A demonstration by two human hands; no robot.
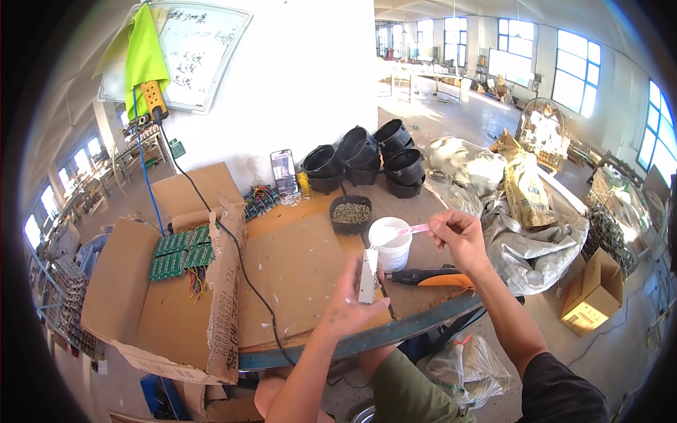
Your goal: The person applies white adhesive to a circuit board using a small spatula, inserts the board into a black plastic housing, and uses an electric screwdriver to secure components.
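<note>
My left hand [345,299] is closed round a small light-grey rectangular block [367,278], held upright above the table's front edge. White paste shows at the block's top end. Between the fingers of my right hand [457,236] is the pink handle of a spatula [416,229]. Its whitish end lies at the mouth of a white plastic tub [392,255], just beyond the block. A black and orange power tool [437,276] lies on the table, right of the tub and below my right hand. Behind the tub, a black bowl [350,224] holds many small brassy parts.
An open cardboard box [123,261] with green circuit boards [169,255] stands left, a black cable [243,271] running past it. Black pots [358,151] and a phone [284,173] stand along the back. Grey plastic sacks [525,247] crowd the right; a small carton [592,296] sits beyond.
</note>
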